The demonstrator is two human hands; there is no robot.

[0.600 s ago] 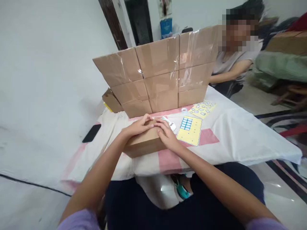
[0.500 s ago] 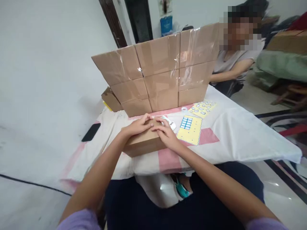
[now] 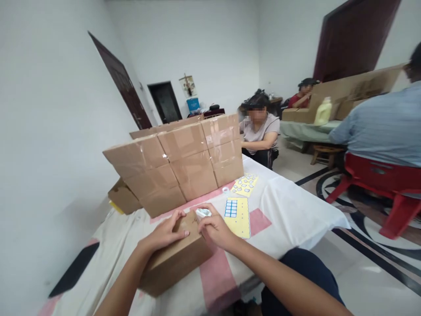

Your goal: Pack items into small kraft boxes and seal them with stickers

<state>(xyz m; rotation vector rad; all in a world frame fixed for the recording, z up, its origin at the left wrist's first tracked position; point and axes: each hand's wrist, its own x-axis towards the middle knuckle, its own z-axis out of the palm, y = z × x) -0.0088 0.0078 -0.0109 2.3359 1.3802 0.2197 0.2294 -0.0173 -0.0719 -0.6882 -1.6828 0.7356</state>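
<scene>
One box (image 3: 177, 267) lies under the left hand (image 3: 163, 232), fingers spread; a white item (image 3: 203, 212) shows between the right hand's (image 3: 215, 228) curled fingers, pinch unclear.

On our cloth-covered table (image 3: 289, 210) we see a cardboard box (image 3: 177, 265); from it, a cardboard panel (image 3: 192, 171) stands at twelve o'clock, a white ring (image 3: 225, 190) at one, yellow sheets (image 3: 237, 226) around two, a flat black object (image 3: 75, 268) at nine.
</scene>
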